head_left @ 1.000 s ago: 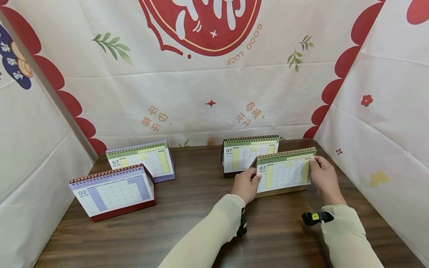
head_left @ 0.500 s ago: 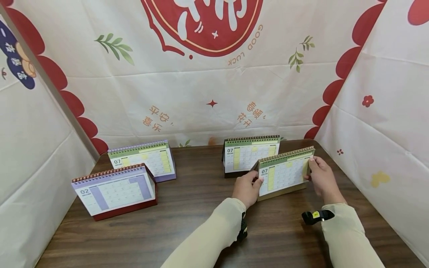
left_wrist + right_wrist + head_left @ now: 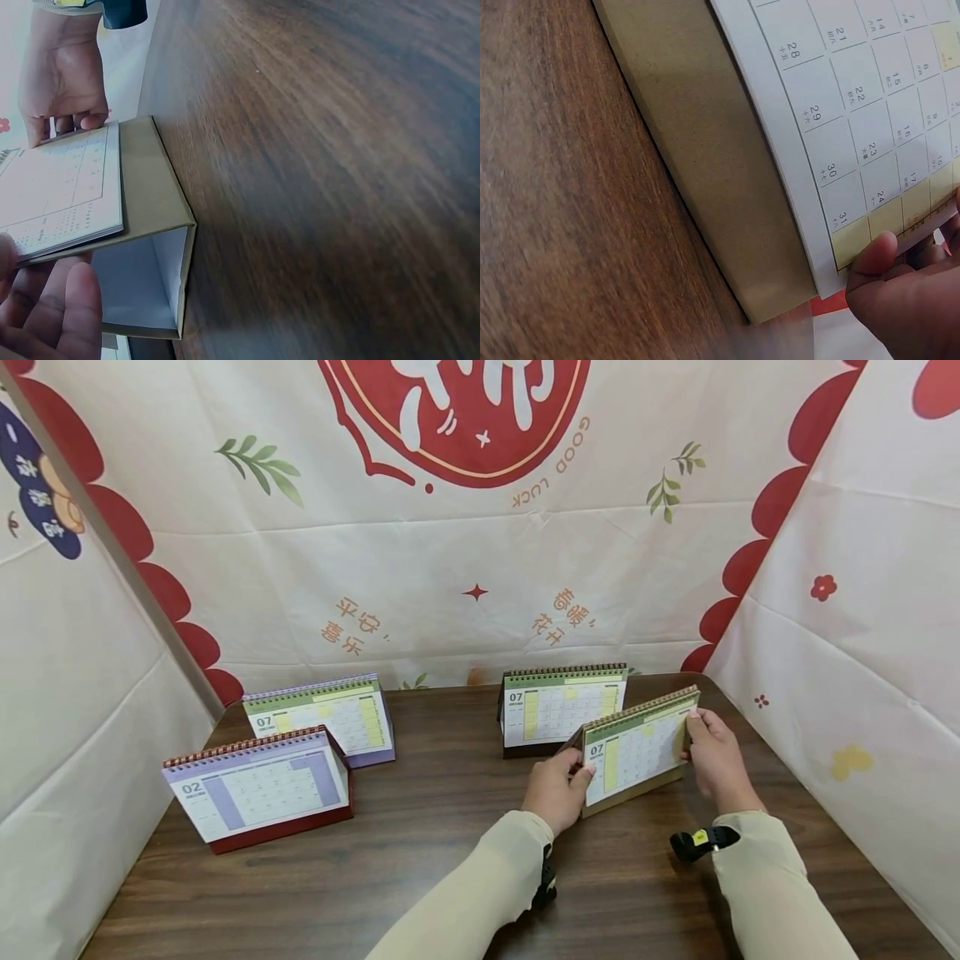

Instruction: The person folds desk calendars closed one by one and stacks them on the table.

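A desk calendar (image 3: 639, 752) with a tan card stand and a green-topped "07" page stands at the right of the table, its left end angled toward me. My left hand (image 3: 557, 789) pinches its left edge, thumb on the page and fingers behind the stand, as the left wrist view shows at the hollow end of the tan stand (image 3: 154, 172). On the right edge, my right hand (image 3: 720, 760) grips with the thumb over the page's yellow column and the other fingers behind. Just behind it stands a dark-based "07" calendar (image 3: 562, 706).
Two more calendars stand on the left: a red-based "02" one (image 3: 258, 785) in front of a purple-based "07" one (image 3: 322, 714). The wooden table (image 3: 420, 860) is enclosed by a printed cloth backdrop (image 3: 420, 560) at the back and sides.
The tan calendar has turned in my hands: its left end has come nearer to me and its right end has gone slightly back. Both hands have kept hold. The other calendars stay in place.
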Motion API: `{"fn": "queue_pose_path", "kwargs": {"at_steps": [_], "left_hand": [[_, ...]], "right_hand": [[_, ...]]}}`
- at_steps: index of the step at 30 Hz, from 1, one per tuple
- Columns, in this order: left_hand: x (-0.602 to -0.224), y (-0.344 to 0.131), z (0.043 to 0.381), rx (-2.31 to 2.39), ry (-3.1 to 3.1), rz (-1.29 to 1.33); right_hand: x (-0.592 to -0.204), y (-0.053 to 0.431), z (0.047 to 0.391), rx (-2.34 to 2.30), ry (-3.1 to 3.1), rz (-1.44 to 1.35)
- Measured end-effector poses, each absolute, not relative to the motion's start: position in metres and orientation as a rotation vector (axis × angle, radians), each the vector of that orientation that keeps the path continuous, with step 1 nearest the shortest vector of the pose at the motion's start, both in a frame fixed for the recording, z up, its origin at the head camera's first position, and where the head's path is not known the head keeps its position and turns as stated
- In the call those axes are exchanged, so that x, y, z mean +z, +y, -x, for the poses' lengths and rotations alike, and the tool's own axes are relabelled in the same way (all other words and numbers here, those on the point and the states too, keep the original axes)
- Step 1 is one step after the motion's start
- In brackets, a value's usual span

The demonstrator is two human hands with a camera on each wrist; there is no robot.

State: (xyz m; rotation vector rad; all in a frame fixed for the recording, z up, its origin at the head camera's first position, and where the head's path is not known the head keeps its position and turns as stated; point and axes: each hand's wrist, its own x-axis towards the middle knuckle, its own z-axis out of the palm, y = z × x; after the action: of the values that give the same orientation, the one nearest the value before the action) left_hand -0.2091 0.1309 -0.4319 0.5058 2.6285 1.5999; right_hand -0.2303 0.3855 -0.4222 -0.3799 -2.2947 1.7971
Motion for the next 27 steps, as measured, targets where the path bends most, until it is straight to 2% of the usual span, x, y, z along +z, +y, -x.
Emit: {"fn": "queue_pose_path", "kwargs": {"at_steps": [27], "left_hand": [[-0.432, 0.132, 0.191, 1.581, 2.615, -0.599]], "right_hand": [[-0.420, 0.380, 0.234, 1.716, -2.415, 0.254]]}}
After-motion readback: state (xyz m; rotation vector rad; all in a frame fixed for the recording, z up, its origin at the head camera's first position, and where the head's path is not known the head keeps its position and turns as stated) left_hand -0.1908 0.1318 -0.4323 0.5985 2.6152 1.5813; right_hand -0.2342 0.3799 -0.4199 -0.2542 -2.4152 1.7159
